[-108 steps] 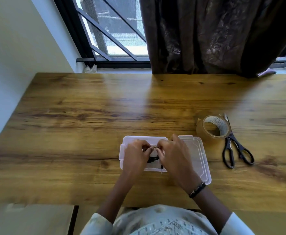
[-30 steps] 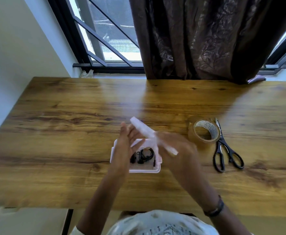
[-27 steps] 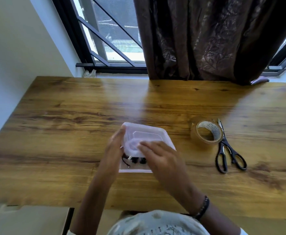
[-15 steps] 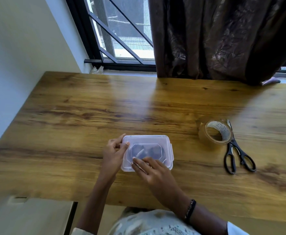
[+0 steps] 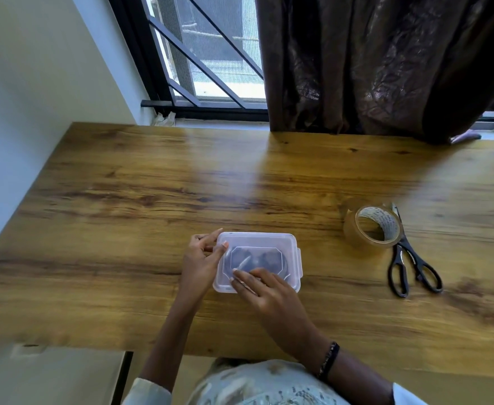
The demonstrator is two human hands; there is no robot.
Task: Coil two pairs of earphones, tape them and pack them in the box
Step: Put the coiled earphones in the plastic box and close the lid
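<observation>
Low in the frame, just right of centre, the right hand [image 5: 272,293] lies over the near edge of the small clear plastic box [image 5: 257,260], its fingers [image 5: 244,277] straight and lightly spread, pressing flat on the lid. The left hand [image 5: 200,263] stands at the box's left side, thumb and fingertips bent against the left rim and corner, steadying or squeezing it. Through the cloudy lid dark shapes show, most likely the coiled black earphones [image 5: 264,257]; whether both pairs are inside cannot be told.

The lid looks seated but perhaps not latched all round. Pressure falling only on the near-left part could leave the far or right edge proud, so the lid may spring up once the hands lift. A stray loop of cable caught under the rim would stop it closing and could nick the wire. The box is light on the smooth brown wooden table [image 5: 152,200] and may skid away from a sideways push.

Further off, at the right of the frame, the roll of brown packing tape [image 5: 370,229] rests touching the black-handled scissors [image 5: 409,267], well apart from the box.
</observation>
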